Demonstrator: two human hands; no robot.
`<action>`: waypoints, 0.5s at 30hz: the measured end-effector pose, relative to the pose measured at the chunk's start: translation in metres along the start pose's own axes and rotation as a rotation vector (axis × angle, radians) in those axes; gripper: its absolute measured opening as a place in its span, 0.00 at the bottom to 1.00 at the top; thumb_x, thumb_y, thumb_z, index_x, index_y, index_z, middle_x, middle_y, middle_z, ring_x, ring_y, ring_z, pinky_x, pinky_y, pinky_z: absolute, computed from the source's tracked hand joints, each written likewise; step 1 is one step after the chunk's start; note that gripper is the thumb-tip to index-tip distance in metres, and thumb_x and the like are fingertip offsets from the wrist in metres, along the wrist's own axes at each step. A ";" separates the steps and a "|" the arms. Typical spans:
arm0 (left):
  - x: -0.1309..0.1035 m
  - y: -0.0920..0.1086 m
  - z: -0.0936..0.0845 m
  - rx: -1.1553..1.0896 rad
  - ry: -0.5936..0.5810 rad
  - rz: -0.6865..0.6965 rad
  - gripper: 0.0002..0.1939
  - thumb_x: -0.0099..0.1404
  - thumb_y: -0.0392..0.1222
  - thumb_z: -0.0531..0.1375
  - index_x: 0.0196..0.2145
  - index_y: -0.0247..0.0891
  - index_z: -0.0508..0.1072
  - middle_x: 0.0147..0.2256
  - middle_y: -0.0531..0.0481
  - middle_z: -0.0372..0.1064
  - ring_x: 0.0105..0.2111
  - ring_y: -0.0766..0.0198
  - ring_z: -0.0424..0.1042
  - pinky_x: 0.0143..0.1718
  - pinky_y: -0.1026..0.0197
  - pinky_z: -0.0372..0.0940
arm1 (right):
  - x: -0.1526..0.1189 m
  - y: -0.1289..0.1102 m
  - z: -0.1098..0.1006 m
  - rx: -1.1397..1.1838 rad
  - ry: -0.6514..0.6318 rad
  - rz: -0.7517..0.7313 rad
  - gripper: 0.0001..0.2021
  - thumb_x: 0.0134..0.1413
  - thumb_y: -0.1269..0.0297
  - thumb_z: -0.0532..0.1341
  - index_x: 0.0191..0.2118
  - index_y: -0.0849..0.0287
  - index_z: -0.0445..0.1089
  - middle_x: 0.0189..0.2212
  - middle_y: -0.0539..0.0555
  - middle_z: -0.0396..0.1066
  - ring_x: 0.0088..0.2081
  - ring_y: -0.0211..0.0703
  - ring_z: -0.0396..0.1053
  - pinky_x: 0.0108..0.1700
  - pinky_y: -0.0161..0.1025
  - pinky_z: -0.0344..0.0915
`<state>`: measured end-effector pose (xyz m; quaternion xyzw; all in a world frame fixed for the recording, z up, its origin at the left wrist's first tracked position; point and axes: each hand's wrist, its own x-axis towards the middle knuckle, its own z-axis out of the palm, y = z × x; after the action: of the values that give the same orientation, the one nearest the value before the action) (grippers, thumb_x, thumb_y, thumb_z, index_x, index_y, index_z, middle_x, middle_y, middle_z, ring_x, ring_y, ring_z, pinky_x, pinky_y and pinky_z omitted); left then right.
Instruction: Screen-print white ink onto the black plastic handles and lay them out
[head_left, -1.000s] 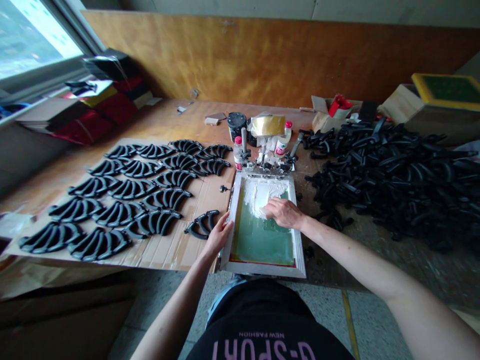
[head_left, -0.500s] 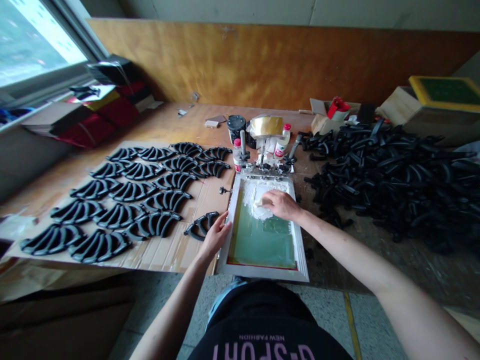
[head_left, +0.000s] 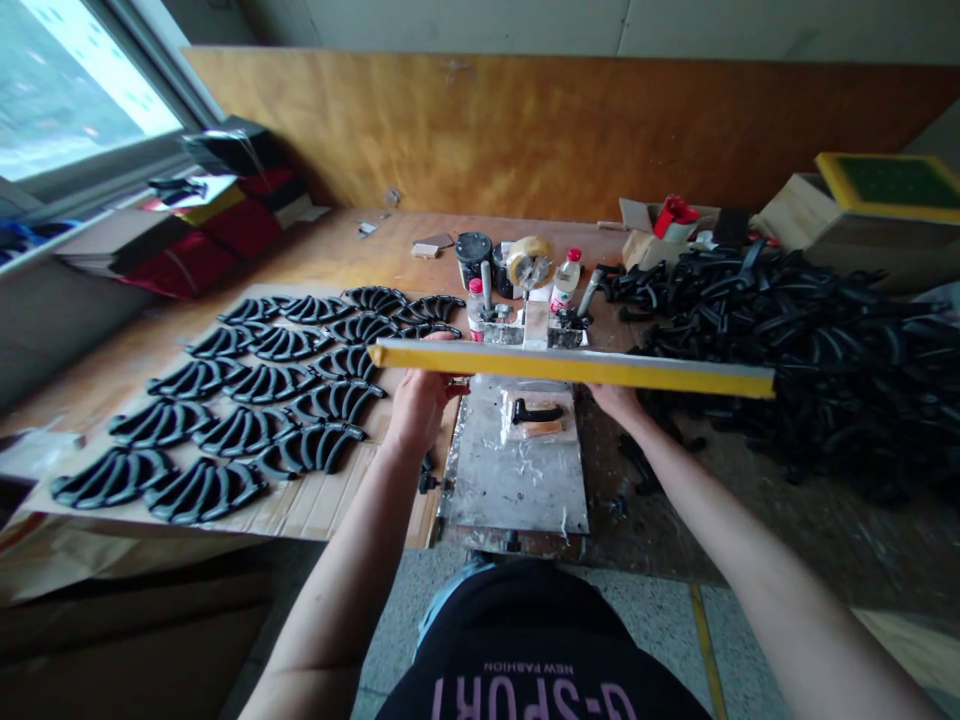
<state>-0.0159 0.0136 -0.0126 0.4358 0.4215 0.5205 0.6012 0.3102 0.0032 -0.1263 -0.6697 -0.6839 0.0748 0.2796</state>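
Observation:
A screen-printing frame (head_left: 570, 370) is raised and seen almost edge-on, yellow tape along its near side. My left hand (head_left: 420, 400) is closed at the frame's left side, part of it showing above and part below the frame edge. Under the right half of the frame, my right hand (head_left: 616, 402) reaches in; its fingers are hidden. Below lies a paint-smeared metal base plate (head_left: 517, 490). On it, a black curved handle (head_left: 538, 411) rests on a small pad, with an orange-brown shape (head_left: 541, 428) beside it.
Rows of black handles (head_left: 202, 490) lie on cardboard (head_left: 360, 500) at left. A large heap of black handles (head_left: 780, 340) covers the right. Behind the plate stand a clamp (head_left: 581, 315), red-capped bottles (head_left: 566, 280), a black tub (head_left: 473, 255) and a tape roll (head_left: 530, 262).
The screen frame has swung up off the base plate, exposing the plate and black handle. My right hand has left the white paste on the screen and is now beneath the frame.

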 end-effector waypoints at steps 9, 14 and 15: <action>-0.058 -0.101 0.015 -0.198 -0.039 -0.652 0.20 0.64 0.55 0.58 0.46 0.37 0.67 0.40 0.42 0.76 0.32 0.61 0.77 0.27 0.63 0.69 | -0.065 -0.089 0.046 -0.055 -0.135 -0.243 0.05 0.58 0.65 0.62 0.39 0.57 0.75 0.34 0.55 0.70 0.42 0.46 0.65 0.47 0.42 0.64; -0.081 -0.129 -0.034 -0.124 0.081 -0.714 0.15 0.66 0.49 0.57 0.34 0.32 0.71 0.25 0.47 0.74 0.27 0.60 0.77 0.21 0.66 0.66 | -0.088 -0.097 0.043 0.070 -0.248 -0.536 0.11 0.63 0.68 0.56 0.47 0.55 0.73 0.38 0.53 0.72 0.42 0.42 0.66 0.47 0.39 0.63; -0.082 -0.128 -0.055 -0.067 0.130 -0.700 0.15 0.67 0.48 0.55 0.34 0.31 0.72 0.25 0.46 0.74 0.25 0.61 0.77 0.20 0.66 0.65 | -0.088 -0.078 0.039 0.050 -0.249 -0.478 0.12 0.63 0.72 0.55 0.47 0.55 0.73 0.39 0.53 0.72 0.42 0.41 0.66 0.47 0.38 0.63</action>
<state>-0.0438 -0.0728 -0.1464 0.2108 0.5654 0.3232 0.7289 0.2184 -0.0780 -0.1463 -0.4678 -0.8496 0.1056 0.2195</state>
